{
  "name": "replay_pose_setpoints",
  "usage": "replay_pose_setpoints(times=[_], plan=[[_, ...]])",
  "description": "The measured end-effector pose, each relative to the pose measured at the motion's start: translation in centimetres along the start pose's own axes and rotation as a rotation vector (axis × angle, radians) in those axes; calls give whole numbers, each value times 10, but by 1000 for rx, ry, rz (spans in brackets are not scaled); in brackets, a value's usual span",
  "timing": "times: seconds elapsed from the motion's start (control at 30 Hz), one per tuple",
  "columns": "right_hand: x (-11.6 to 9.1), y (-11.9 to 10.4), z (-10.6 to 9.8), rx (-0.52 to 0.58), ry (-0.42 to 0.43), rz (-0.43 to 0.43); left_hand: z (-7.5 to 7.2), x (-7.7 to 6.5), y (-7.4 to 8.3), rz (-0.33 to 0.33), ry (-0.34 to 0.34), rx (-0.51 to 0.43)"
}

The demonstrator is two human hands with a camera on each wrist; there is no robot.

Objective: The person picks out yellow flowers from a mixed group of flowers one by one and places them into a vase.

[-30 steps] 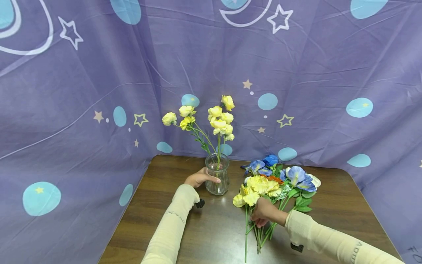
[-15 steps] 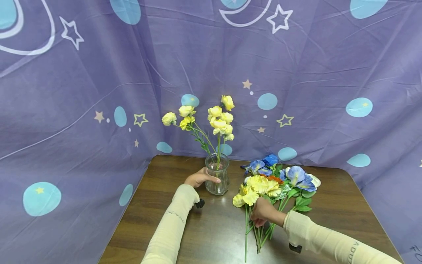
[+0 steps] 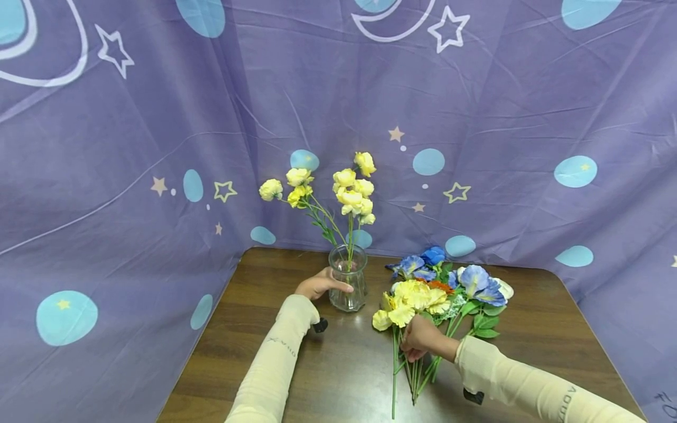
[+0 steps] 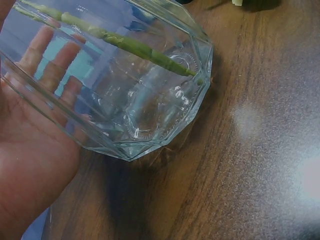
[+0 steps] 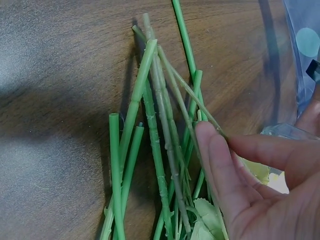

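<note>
My left hand point(image 3: 321, 284) grips the side of a clear glass vase point(image 3: 350, 296), thumb across its front and fingers behind the glass. Yellow flowers point(image 3: 351, 198) on tall stems stand in this vase, some leaning left. A green stem point(image 4: 132, 46) reaches the vase's bottom in the left wrist view. To the right, my right hand point(image 3: 423, 338) is at the stems of a flower pile, just below large yellow blooms point(image 3: 416, 295). Its thumb and fingers pinch a thin stem point(image 5: 202, 107) in the right wrist view, beside several thicker green stems point(image 5: 134, 107).
Blue irises point(image 3: 476, 282), a deep blue bloom point(image 3: 434, 255), an orange flower point(image 3: 440, 286) and green leaves point(image 3: 486, 322) lie in the pile at the right. The wooden table point(image 3: 254, 294) ends at the back against a purple patterned cloth point(image 3: 502, 129).
</note>
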State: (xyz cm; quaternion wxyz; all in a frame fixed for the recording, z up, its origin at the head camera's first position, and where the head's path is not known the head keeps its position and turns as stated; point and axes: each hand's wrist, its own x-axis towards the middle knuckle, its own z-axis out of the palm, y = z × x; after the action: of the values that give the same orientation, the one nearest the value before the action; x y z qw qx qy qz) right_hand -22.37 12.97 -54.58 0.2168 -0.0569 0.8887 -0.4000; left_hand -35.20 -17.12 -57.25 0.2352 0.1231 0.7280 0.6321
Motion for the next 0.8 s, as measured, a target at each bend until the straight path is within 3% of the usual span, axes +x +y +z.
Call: replay_pose_setpoints(times=[0.33, 0.8], plan=[[-3, -4, -2, 91, -26, -26, -2, 2, -1, 1, -6, -2], [-5, -3, 2, 115, 28, -22, -2, 2, -1, -1, -13, 1]])
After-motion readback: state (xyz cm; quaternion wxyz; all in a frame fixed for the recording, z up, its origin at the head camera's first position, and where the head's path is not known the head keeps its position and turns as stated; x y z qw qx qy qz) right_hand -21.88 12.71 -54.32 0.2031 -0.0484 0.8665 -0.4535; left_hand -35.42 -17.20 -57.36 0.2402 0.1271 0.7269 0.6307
